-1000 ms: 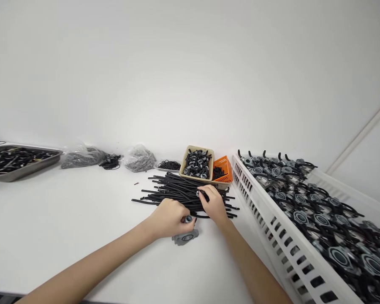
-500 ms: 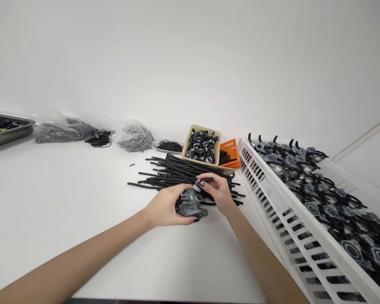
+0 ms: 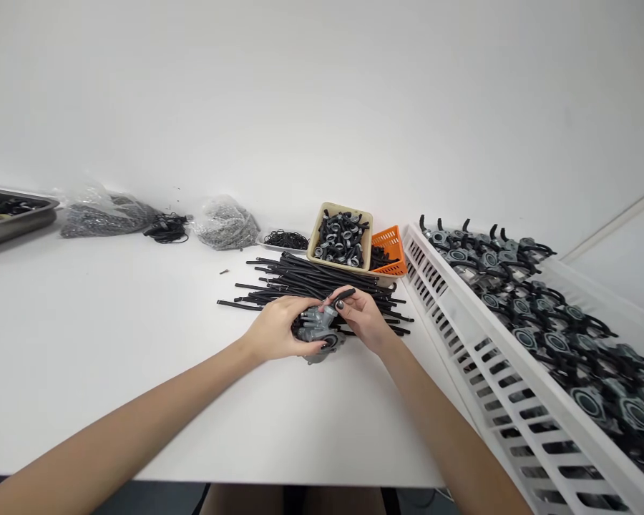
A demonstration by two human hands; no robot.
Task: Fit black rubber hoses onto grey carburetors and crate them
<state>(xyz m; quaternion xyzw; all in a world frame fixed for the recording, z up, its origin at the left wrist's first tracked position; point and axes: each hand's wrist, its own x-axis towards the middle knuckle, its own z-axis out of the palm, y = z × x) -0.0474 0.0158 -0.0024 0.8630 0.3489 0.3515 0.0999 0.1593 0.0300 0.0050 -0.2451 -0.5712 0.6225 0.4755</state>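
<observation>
Nearest, over the white tabletop [image 3: 220, 429], the left hand [image 3: 279, 330] has its fingers and thumb wrapped round a grey cast-metal body with a round, flanged opening [image 3: 318, 332], held just in front of the loose tubes. The right hand [image 3: 366, 322] pinches a short, curved black rubber tube [image 3: 344, 295] at the body's upper neck; the step in hand looks like fitting or turning this piece there, though the fingertips hide how far it is seated. That hold calls for a steady left grip and the piece kept in line with the neck. Along the right side, a long white slotted plastic crate [image 3: 456, 304] carries rows of similar grey metal bodies with black hoses [image 3: 589, 402]. Beyond the hands lies a loose pile of long, thin black tubes [image 3: 295, 279]. Behind it, a beige square plastic basket [image 3: 335, 265] is heaped with metal-ringed black elbow pieces [image 3: 346, 234]; just beside it, an orange slatted basket [image 3: 394, 234] has small black parts inside. To the left are a shallow white tray [image 3: 282, 249] of thin black loops, two clear plastic bags [image 3: 225, 223] of small grey pieces, a black tangle [image 3: 167, 227] between them, and a steel tray [image 3: 18, 227] of mixed dark parts.
</observation>
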